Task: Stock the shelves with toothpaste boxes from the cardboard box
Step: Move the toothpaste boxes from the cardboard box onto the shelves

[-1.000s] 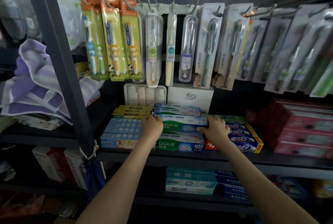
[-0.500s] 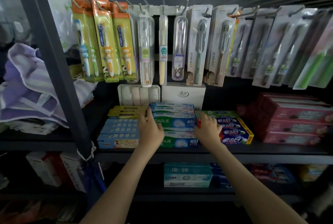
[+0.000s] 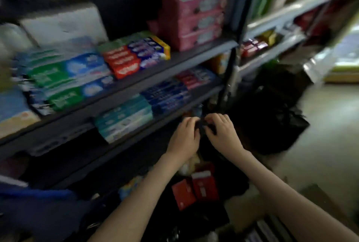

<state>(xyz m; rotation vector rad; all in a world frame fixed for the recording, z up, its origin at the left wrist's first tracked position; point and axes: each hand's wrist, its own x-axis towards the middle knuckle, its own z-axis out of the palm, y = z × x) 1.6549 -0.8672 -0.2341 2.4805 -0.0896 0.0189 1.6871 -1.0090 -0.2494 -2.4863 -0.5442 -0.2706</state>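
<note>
The picture is smeared by motion. Green and blue toothpaste boxes [image 3: 64, 78] lie stacked on the middle shelf [image 3: 194, 51], with red and blue ones [image 3: 134, 57] beside them. More teal toothpaste boxes [image 3: 124, 119] lie on the shelf below. My left hand [image 3: 184, 136] and my right hand [image 3: 223, 132] are close together below that lower shelf's front edge. Their fingers curl onto a small dark thing [image 3: 202, 125] between them; the blur hides what it is. A cardboard flap [image 3: 318, 201] shows at the bottom right.
Pink boxes [image 3: 194, 16] are stacked at the right of the middle shelf. A dark upright post [image 3: 233, 57] stands behind my hands. A black bag [image 3: 272, 117] slumps on the floor to the right. Red packets [image 3: 196, 189] lie below my forearms. Pale floor [image 3: 326, 125] opens rightward.
The view has swung right and down. Both hands have left the toothpaste stack on the middle shelf, dropped below the lower shelf and come together on a dark thing.
</note>
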